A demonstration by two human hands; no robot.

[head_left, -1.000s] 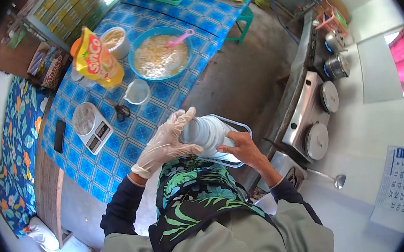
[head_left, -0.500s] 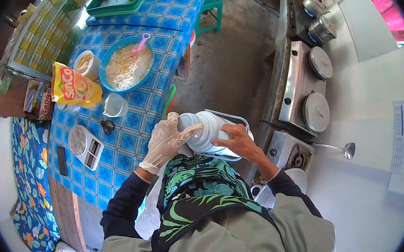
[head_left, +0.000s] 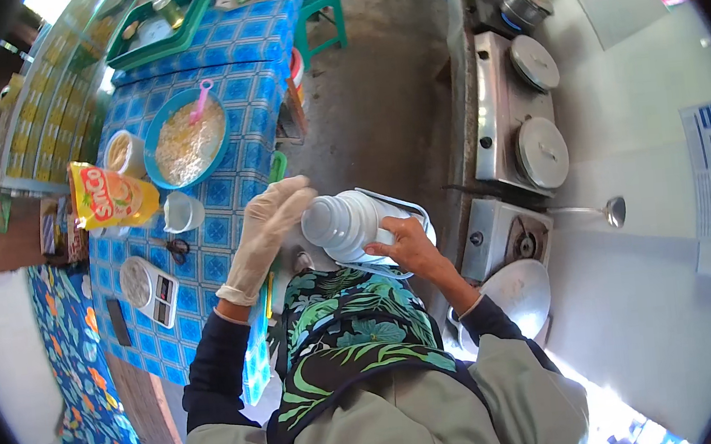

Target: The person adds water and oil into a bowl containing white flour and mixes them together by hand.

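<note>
In front of my apron I have a white flask (head_left: 358,229) with a stepped, ringed top and thin pale handles at its sides. The bare fingers of my right hand (head_left: 414,251) grip its shoulder from the right. My left hand (head_left: 268,223), in a thin whitish glove, is held just left of the flask's top, fingers stretched out and holding nothing. The flask is tilted, its top toward my left hand. Its base is hidden behind its upper part.
Left, a blue-checked table (head_left: 224,192) bears a blue bowl (head_left: 225,153) of floury mixture with a pink spoon, a yellow oil pouch (head_left: 113,196), a white cup (head_left: 183,212), a scale (head_left: 149,291) and scissors (head_left: 177,249). Right stand stoves (head_left: 493,136) with lidded pots and a large pan (head_left: 512,292).
My left hand has come away from the flask's top and moved a little left, its fingers straightening. My right hand keeps its hold. The whole view has turned slightly.
</note>
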